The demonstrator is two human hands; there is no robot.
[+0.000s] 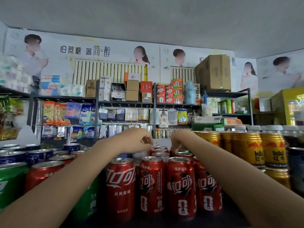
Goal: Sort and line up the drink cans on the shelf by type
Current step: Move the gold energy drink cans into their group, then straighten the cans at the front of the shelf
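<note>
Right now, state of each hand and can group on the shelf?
left hand: fingers curled, over the back-row cans; grip unclear
right hand: fingers curled down on rear red cans; grip unclear
red cola cans: upright, in rows, unopened
gold drink bottles: upright, capped, lined up
blue cans: upright

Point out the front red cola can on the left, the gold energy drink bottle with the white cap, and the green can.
front red cola can (120, 186): head view, on its white lettering.
gold energy drink bottle (273, 150): head view, on its label.
green can (9, 183): head view, on its side wall.
</note>
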